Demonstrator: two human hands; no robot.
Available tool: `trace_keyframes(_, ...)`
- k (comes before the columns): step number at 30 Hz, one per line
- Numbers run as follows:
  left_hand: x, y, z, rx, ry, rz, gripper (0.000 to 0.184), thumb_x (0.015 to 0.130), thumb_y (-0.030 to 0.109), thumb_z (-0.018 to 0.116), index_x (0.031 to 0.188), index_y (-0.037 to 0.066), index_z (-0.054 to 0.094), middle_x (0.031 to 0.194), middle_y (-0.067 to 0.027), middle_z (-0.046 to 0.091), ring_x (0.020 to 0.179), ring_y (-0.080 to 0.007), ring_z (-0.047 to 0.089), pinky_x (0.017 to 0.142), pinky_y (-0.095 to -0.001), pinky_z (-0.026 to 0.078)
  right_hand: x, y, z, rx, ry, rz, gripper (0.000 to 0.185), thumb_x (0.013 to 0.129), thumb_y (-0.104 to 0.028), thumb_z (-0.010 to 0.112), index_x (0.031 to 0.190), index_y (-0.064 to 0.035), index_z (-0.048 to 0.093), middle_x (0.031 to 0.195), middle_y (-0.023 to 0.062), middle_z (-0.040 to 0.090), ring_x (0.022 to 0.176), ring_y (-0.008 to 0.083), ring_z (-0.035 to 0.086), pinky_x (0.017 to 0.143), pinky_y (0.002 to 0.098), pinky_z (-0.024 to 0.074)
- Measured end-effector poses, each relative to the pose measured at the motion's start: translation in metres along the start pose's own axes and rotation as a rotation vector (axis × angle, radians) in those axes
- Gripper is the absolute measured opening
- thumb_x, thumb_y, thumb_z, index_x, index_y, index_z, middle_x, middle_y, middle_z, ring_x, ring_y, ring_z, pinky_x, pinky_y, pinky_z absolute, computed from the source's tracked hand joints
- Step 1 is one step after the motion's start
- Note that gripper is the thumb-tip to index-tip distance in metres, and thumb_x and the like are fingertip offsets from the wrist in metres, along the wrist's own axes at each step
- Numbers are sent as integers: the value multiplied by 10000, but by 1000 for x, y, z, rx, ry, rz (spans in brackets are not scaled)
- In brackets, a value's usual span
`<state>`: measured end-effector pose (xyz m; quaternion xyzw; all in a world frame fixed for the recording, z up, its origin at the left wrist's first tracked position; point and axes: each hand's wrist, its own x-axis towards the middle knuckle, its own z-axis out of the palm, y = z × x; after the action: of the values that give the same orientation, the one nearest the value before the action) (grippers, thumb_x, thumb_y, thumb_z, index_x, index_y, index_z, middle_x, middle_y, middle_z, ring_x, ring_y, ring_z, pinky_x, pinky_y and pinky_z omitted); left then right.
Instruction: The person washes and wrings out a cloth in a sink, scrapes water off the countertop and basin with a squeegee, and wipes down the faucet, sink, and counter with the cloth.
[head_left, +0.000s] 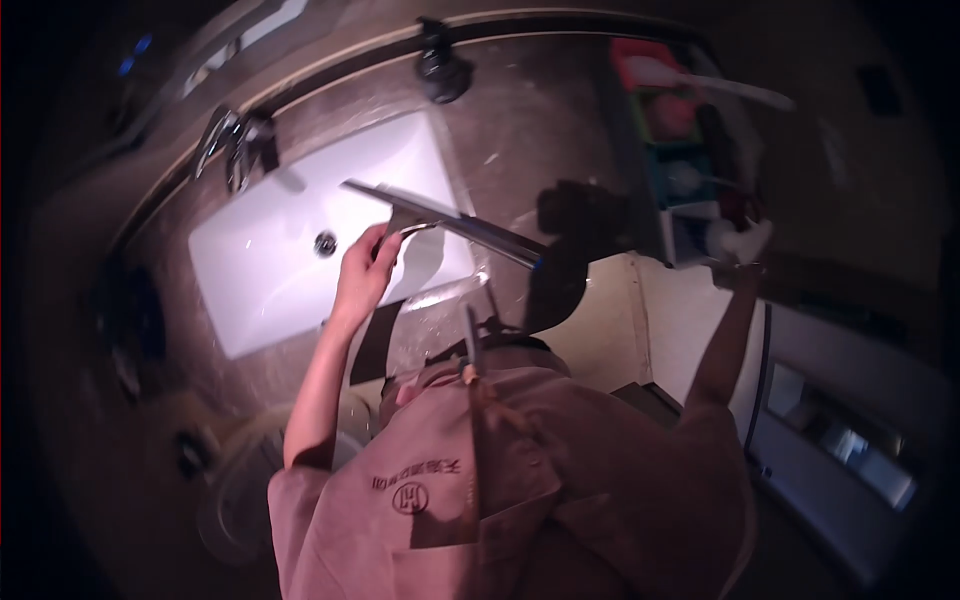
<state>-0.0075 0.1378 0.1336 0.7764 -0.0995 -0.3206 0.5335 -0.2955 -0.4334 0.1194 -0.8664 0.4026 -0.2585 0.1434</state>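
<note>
My left hand [366, 262] is closed around the short handle of a squeegee [480, 232]. Its long blade slants over the right part of a white sink basin [270, 290], above the basin's edge and the counter. At the right, my right hand [746, 266] reaches to the near end of a caddy with coloured compartments [672, 162]. A white, crumpled cloth-like thing [745, 242] is at its fingers, which are too dim and covered to make out clearly.
A chrome faucet [238, 150] stands behind the basin, with a dark pump bottle [440, 65] at the counter's back edge. A white-handled brush [710, 80] lies across the caddy's far end. Below left is a translucent bin [235, 510].
</note>
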Motion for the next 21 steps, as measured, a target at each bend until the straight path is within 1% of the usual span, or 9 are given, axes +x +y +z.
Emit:
trace_keyframes(3, -10, 12, 33, -290, 62, 9, 295, 919, 155, 504, 1188, 33, 493, 705, 44, 463, 600, -49, 395, 524, -207, 339, -48, -15, -45, 320, 647, 99, 285, 848, -111, 571, 1088, 42, 568, 1049, 158, 621, 934, 235, 607, 819, 332, 491)
trace_keyframes(5, -15, 26, 63, -442, 119, -2, 288, 899, 112, 523, 1169, 47, 447, 708, 48, 432, 619, -46, 378, 526, -195, 318, -93, -139, -60, 423, 929, 91, 223, 869, -133, 541, 1004, 38, 590, 977, 126, 625, 855, 202, 597, 755, 298, 492)
trace_keyframes(7, -8, 28, 93, -530, 180, 20, 315, 865, 92, 598, 1135, 52, 443, 686, 66, 372, 607, -37, 351, 525, -187, 300, -149, -206, -26, 599, 703, 206, 203, 872, -149, 532, 954, 26, 595, 925, 83, 617, 784, 152, 576, 688, 253, 468)
trace_keyframes(8, -3, 28, 108, -579, 198, 43, 326, 854, 81, 619, 1123, 45, 437, 703, 66, 342, 618, -32, 326, 529, -185, 294, -174, -244, -10, 752, 312, 373, 245, 884, -178, 520, 1008, 15, 608, 946, 76, 624, 828, 146, 586, 711, 250, 470)
trace_keyframes(9, 0, 29, 123, -614, 208, 109, 323, 852, 69, 617, 1115, 29, 434, 729, 59, 328, 649, -32, 319, 556, -175, 295, -190, -265, 12, 474, -222, 203, 331, 901, -228, 516, 1138, -3, 572, 991, 71, 624, 894, 142, 591, 758, 266, 474)
trace_keyframes(11, 3, 42, 138, -651, 163, 153, 313, 850, 36, 606, 1111, 16, 434, 764, 50, 362, 697, -44, 350, 636, -175, 340, -203, -312, 69, 1128, -683, 423, 418, 919, -183, 536, 1294, -28, 435, 1033, 72, 604, 936, 117, 566, 803, 262, 468)
trace_keyframes(14, 7, 35, 129, -469, -32, 114, 441, 862, 136, 624, 1232, 17, 416, 979, -31, 543, 887, -94, 498, 750, -213, 399, -196, -315, 123, 1471, -877, 611, 319, 922, -180, 520, 1201, -31, 483, 974, 58, 584, 906, 116, 571, 799, 263, 466)
trace_keyframes(17, 14, 48, 86, 458, 204, 594, 349, 868, 170, 581, 1177, 19, 521, 976, -176, 630, 881, -241, 616, 734, -353, 454, -173, -339, 133, 1576, -1034, 563, 239, 920, -172, 496, 1119, -38, 492, 902, 47, 560, 836, 128, 586, 763, 294, 491)
trace_keyframes(21, 30, 114, 25, 493, 146, 255, 146, 835, 197, 610, 872, 72, 676, 596, -117, 591, 566, -293, 590, 569, -377, 456, -166, -382, 137, 1620, -1004, 789, 208, 930, -193, 452, 1082, -60, 500, 834, 35, 525, 743, 135, 573, 691, 312, 512)
